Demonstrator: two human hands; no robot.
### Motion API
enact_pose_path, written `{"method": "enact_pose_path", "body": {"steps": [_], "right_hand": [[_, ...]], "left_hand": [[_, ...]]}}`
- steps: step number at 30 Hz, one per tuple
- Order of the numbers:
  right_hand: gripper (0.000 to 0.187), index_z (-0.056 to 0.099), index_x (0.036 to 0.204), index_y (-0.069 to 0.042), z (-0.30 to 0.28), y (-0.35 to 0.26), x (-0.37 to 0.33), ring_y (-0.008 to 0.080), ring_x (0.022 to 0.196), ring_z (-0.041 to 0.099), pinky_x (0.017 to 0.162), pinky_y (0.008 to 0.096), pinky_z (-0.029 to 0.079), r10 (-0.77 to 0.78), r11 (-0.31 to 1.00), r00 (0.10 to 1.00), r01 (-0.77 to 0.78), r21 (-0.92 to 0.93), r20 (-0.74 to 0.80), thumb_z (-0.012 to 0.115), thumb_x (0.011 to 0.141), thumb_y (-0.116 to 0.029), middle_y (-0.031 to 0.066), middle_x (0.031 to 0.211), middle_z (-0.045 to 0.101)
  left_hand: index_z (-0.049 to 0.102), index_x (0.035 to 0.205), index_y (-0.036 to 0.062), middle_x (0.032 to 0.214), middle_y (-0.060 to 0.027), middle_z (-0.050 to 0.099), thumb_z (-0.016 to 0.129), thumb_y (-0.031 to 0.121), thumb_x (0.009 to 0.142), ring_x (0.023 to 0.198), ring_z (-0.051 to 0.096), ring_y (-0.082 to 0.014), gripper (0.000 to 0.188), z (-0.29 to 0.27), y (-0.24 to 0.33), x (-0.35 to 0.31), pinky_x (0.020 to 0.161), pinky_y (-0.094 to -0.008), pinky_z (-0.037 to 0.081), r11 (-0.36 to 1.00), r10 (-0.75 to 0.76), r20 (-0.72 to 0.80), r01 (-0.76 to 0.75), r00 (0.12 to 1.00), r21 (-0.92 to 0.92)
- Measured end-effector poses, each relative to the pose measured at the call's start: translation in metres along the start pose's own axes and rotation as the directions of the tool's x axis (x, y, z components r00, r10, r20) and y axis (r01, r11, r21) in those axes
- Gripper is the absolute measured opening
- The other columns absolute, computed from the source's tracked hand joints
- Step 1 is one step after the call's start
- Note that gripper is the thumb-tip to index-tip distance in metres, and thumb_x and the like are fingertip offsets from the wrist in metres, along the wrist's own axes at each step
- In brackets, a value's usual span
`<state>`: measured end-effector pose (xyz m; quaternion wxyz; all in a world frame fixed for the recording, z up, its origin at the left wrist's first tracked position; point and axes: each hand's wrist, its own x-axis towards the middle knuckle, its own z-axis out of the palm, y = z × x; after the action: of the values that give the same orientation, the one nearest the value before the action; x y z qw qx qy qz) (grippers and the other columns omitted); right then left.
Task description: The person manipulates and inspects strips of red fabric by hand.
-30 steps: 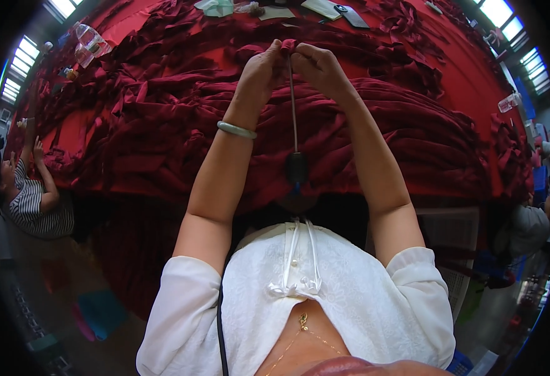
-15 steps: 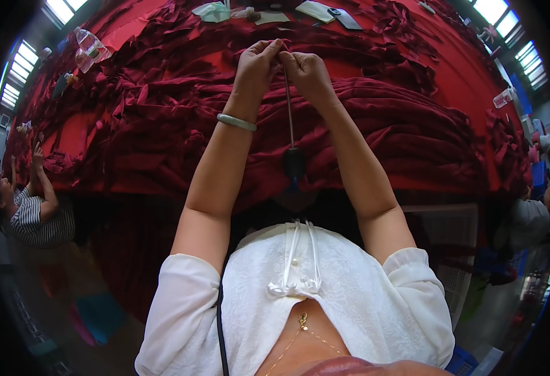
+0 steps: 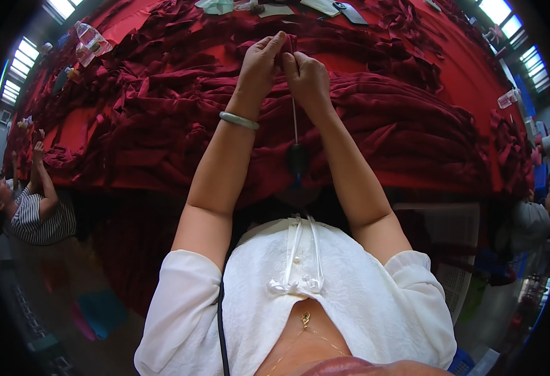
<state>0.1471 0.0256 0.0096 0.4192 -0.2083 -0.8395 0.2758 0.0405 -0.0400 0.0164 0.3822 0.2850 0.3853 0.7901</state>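
Note:
Over the table, my left hand [image 3: 260, 70] pinches a piece of dark red cloth [image 3: 292, 42], with a pale bangle [image 3: 238, 120] on its wrist. Close beside it, to the right, my right hand [image 3: 309, 76] is closed on the same cloth at the upper end of a thin metal rod [image 3: 295, 122]. The rod rises from a black holder [image 3: 297, 161] near the table's front edge. Its tip is hidden by my fingers and the cloth. Beneath my forearms lie heaped folds of dark red fabric [image 3: 394, 125].
Clear plastic bottles [image 3: 92, 44] stand at the far left; another bottle [image 3: 507, 98] is at the right edge. A person in a striped top [image 3: 42, 216] works at the left. A white crate [image 3: 466, 238] sits below the front edge, right. A bright red cover [image 3: 463, 75] shows between the fabric heaps.
My hands have shifted slightly, the left fingers a little higher, and more of the cloth shows between them. The whole view has tilted a little.

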Motion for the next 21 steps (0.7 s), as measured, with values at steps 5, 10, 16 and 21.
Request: {"method": "enact_pose_path", "body": {"steps": [5,10,16,21], "right_hand": [[0.046,0.057,0.071,-0.001,-0.016,0.009,-0.026,0.0374,0.065,0.060,0.057,0.0452,0.044,0.114,0.970,0.981,-0.144,0.196,0.157,0.048,0.093,-0.040,0.0192,0.065,0.059],[0.047,0.060,0.073,0.001,-0.012,0.014,0.035,0.0329,0.061,0.060,0.056,0.0394,0.045,0.135,0.971,0.983,-0.156,0.183,0.123,0.049,0.093,-0.041,0.0178,0.063,0.058],[0.029,0.059,0.079,0.003,0.004,0.010,-0.018,0.0100,0.055,0.043,0.053,0.0326,0.041,0.052,0.952,0.993,-0.080,0.296,0.101,0.056,0.091,-0.024,0.0129,0.058,0.053],[0.033,0.054,0.073,0.002,-0.016,-0.010,-0.053,0.0196,0.050,0.047,0.052,0.0360,0.039,0.060,0.996,0.995,-0.065,0.066,0.075,0.056,0.090,-0.025,0.0183,0.059,0.050]], "left_hand": [[0.055,0.088,0.0108,0.072,0.0043,0.056,0.064,0.014,0.089,0.055,0.049,-0.0034,0.010,0.019,-0.020,-0.030,0.046,-0.0171,0.037,0.998,0.052,-0.210,-0.055,0.976,-0.008],[0.054,0.085,0.0114,0.070,0.0046,0.054,0.063,0.016,0.090,0.053,0.045,-0.0030,0.011,0.021,-0.032,-0.057,0.045,-0.0175,0.036,0.998,0.053,-0.177,-0.059,0.983,-0.027],[0.059,0.091,0.0075,0.072,0.0015,0.057,0.054,0.030,0.095,0.058,0.050,-0.0067,0.024,0.000,-0.011,-0.047,0.052,-0.0206,0.041,0.991,0.008,-0.218,0.022,0.976,0.135],[0.061,0.097,0.0031,0.089,-0.0060,0.064,0.049,0.037,0.096,0.082,0.061,-0.0174,0.036,0.005,-0.004,0.008,0.077,-0.0315,0.050,0.967,-0.078,0.016,0.080,0.997,-0.240]]}}
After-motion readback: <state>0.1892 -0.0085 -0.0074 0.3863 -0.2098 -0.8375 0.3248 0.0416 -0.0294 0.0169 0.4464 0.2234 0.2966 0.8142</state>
